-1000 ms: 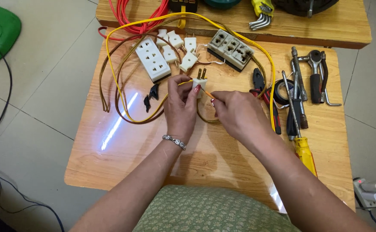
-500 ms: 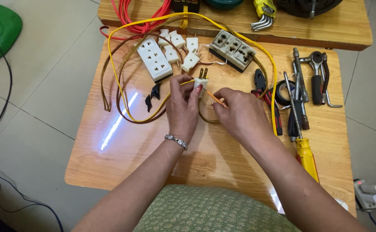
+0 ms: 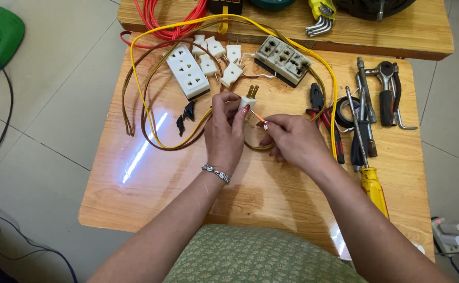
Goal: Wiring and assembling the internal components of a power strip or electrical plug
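A small white two-pin plug is pinched between the fingertips of the left hand, pins upward, while a bared wire end just right of the plug is nipped by the right hand. The strands are best kept twisted tight and fed straight in, with the plug held steady. Behind the plug, five loose white plugs and two socket blocks are counted; to its right, one yellow-handled screwdriver.
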